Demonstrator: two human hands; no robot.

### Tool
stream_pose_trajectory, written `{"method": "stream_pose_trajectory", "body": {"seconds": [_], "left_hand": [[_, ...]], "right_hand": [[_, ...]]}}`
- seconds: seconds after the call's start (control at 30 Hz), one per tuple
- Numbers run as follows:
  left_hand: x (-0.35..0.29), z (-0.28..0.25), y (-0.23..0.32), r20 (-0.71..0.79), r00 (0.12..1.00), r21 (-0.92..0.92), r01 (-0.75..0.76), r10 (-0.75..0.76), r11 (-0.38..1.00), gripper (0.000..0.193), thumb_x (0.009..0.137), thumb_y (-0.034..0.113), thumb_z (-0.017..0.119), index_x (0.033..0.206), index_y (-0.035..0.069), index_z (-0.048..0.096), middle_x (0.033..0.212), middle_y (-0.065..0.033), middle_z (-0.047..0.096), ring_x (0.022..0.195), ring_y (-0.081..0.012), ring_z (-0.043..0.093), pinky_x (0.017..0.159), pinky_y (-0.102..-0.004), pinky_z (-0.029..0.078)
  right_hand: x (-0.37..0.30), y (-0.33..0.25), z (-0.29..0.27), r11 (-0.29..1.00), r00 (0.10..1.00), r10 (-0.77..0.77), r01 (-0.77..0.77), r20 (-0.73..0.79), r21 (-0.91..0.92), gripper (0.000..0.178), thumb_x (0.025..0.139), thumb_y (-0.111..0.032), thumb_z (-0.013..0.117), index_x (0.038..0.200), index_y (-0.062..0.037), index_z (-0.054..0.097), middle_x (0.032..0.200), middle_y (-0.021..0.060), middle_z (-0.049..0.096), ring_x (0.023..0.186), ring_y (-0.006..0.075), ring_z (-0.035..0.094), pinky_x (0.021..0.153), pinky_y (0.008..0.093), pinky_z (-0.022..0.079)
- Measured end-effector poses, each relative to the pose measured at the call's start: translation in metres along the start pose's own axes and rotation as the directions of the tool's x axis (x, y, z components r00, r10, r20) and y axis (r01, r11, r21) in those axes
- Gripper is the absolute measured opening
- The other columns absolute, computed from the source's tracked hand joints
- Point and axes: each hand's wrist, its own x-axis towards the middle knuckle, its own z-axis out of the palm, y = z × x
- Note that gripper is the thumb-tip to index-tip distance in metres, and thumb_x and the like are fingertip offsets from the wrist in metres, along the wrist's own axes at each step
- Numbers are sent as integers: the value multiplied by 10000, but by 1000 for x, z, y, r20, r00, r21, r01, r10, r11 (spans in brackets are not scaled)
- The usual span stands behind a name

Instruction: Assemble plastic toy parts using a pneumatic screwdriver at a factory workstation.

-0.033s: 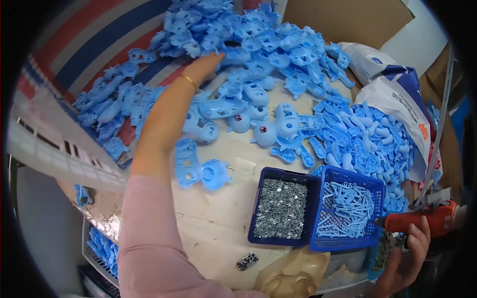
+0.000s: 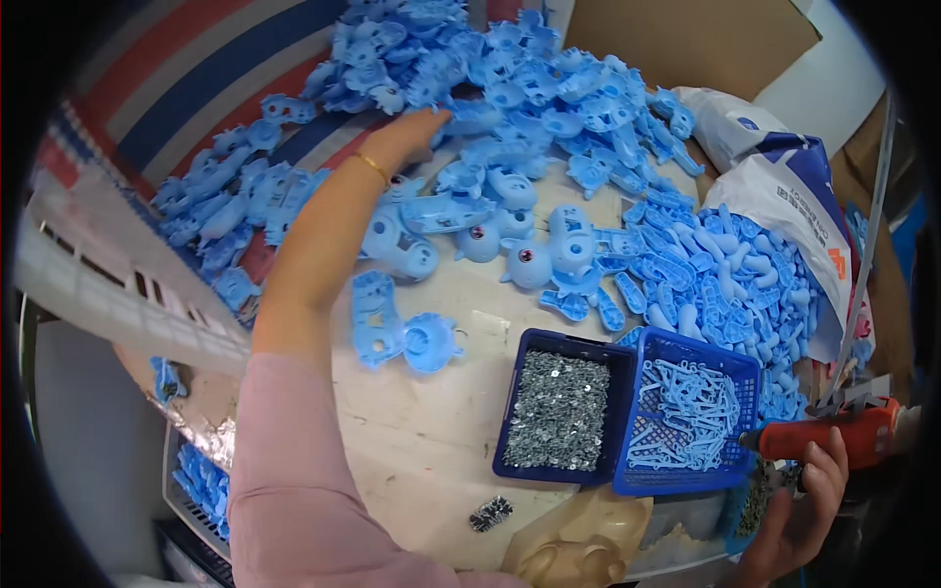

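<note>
My left hand (image 2: 410,137) reaches far across the table to the heap of light-blue plastic shell parts (image 2: 510,93). Its fingertips meet a curved blue shell (image 2: 474,118) at the near edge of the heap; most of its fingers are hidden, so their grip is unclear. At the lower right, my right hand (image 2: 812,495) has its fingers apart, with the fingertips against the underside of a red electric screwdriver (image 2: 828,439). On the near side of the heap, round blue heads with printed eyes (image 2: 529,265) and an open body shell joined to a head shell (image 2: 429,341) lie loose.
A dark blue bin of small metal screws (image 2: 557,412) stands beside a blue basket of thin looped plastic pieces (image 2: 686,412). Small blue limb parts (image 2: 720,265) are piled near a white sack (image 2: 784,186). A tan molded tray (image 2: 578,544) and a screw cluster (image 2: 490,514) lie in front.
The whole view has shifted slightly. My left hand stays at the heap's near edge, and my right hand stays by the screwdriver.
</note>
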Motion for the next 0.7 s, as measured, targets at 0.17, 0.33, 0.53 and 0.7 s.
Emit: {"method": "stream_pose_trajectory", "body": {"seconds": [0.17,0.33,0.53,0.7], "left_hand": [[-62,-47,55,142,984,-51,-102,108,994,724,710,112,764,1370,152,470,1237,-220,612,1152,-382,594,931,-448,497],[-88,-119,103,264,941,-553,329,-213,765,699,773,293,756,1386,117,469,1116,-169,664,1058,-300,638,865,-414,517],[-28,-30,-74,-475,789,76,479,-391,875,901,755,289,801,1511,322,313,1557,-130,306,1310,-446,438,936,-516,516],[2,-12,-90,-395,822,78,475,-410,877,777,822,209,744,1452,489,387,1655,-56,90,1422,-572,176,965,-587,502]], "right_hand": [[3,-9,6,999,999,-6,7,-33,39,294,880,87,660,1162,67,580,1170,229,645,1171,394,590,991,442,483],[3,-12,14,1000,999,-5,7,-43,28,300,861,89,688,1144,65,591,1160,226,648,1147,382,606,975,426,493],[7,-20,17,997,1000,3,-4,-10,-76,309,849,95,701,1134,53,590,1159,210,650,1146,368,608,982,418,492],[13,-18,22,993,999,17,-14,30,-119,349,851,88,703,1171,52,568,1178,203,643,1165,369,598,999,429,483]]}}
